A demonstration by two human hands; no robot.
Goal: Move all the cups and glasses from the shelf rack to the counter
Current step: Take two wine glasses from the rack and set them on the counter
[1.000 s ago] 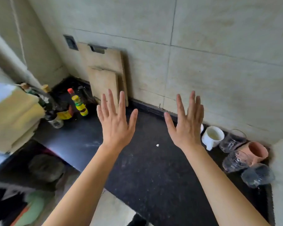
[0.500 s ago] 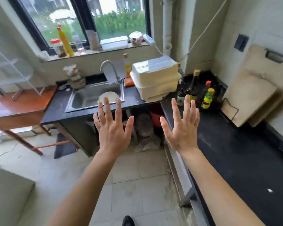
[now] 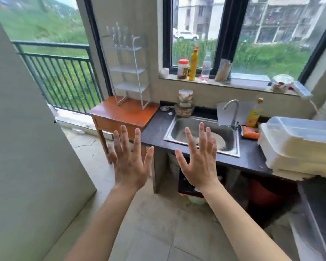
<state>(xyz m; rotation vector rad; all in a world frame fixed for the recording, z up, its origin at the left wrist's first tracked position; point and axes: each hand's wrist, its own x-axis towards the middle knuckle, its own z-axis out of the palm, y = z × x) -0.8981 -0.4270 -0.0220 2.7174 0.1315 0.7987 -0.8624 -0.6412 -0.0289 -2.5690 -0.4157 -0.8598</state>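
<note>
A white wire shelf rack [image 3: 129, 71] stands on a small orange-brown wooden table [image 3: 124, 113] at the back left, beside the balcony door. Its three shelves look bare; I see no cups or glasses on it. My left hand [image 3: 129, 162] and my right hand [image 3: 199, 162] are both raised in front of me, palms forward, fingers spread, holding nothing. They hover well short of the rack, over the floor and the front edge of the dark counter [image 3: 154, 132]. No cups are in view.
A steel sink [image 3: 201, 136] with a tap is set in the counter, a plate lying in it. Stacked glass jars [image 3: 184, 104] stand behind it. A white lidded box [image 3: 297, 146] fills the right counter. Bottles line the windowsill. A grey wall panel [image 3: 26, 147] stands at left.
My view has swung left, from the corner counter with mugs and glasses, past the sink, to the shelf rack and balcony door. Both hands stay raised and spread throughout.
</note>
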